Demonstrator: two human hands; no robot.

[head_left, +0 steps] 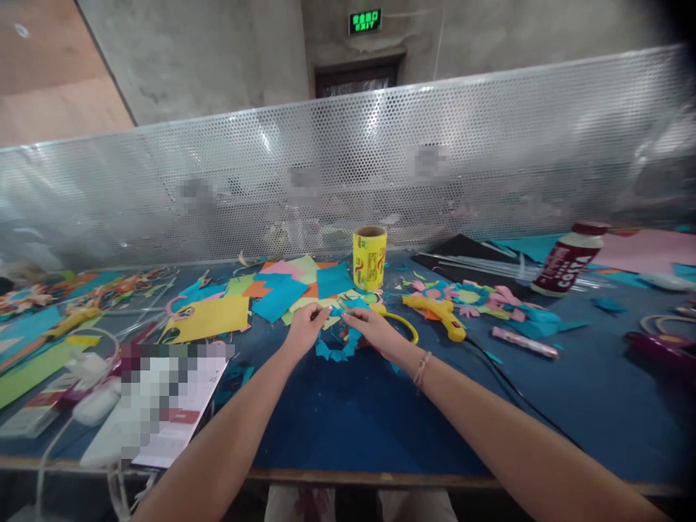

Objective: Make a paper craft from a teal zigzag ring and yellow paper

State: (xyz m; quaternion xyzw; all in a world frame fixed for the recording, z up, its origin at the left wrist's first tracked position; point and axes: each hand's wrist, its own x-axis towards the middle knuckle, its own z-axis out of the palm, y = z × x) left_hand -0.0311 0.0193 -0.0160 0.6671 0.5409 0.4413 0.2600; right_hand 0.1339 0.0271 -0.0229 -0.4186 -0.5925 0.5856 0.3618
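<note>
A ring of folded blue paper point(336, 352) hangs between my two hands over the blue table. My left hand point(307, 326) pinches its upper left part, fingers closed. On the upper right part, my right hand point(370, 326) is closed too, with a band round the wrist. Just behind stands a yellow tape roll point(370, 259), upright. Partly behind my right hand curves a yellow ring-shaped piece point(412, 328). A yellow glue gun point(439, 313) lies to the right, its black cord running toward the front edge.
Coloured paper sheets point(217, 319) and scraps spread over the left and back. A Costa bottle point(570, 259), a pink-white tube point(525, 341) and a purple tool point(660, 351) are on the right. Papers and white cables lie front left. A perforated metal screen point(244, 181) stands behind.
</note>
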